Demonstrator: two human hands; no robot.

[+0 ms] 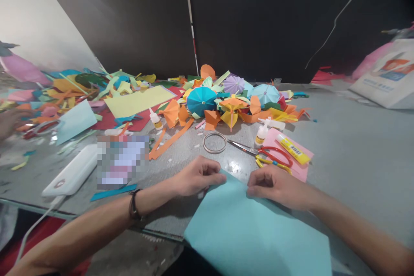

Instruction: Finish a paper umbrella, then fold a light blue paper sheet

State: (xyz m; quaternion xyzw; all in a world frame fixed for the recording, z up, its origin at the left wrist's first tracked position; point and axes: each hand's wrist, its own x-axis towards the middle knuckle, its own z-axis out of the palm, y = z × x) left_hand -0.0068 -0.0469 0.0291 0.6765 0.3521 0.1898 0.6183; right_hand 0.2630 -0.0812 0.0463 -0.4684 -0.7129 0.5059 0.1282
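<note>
No words could be read. Ahead of the right hand (pixel 274 186), a yellow glue stick (pixel 293 150) bore a barcode label, its print too small to make out. Far beyond that hand, a white bag (pixel 386 78) showed blue lettering beneath an orange picture, too blurred to read. Left of the left hand (pixel 197 177), a white power bank (pixel 69 170) had a small red logo, also unreadable.

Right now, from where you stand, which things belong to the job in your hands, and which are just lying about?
Job in hand:
left hand, right hand, light blue paper sheet

Lying about:
red-handled scissors, glue bottle, yellow glue tube, white power bank, teal paper umbrella
</note>
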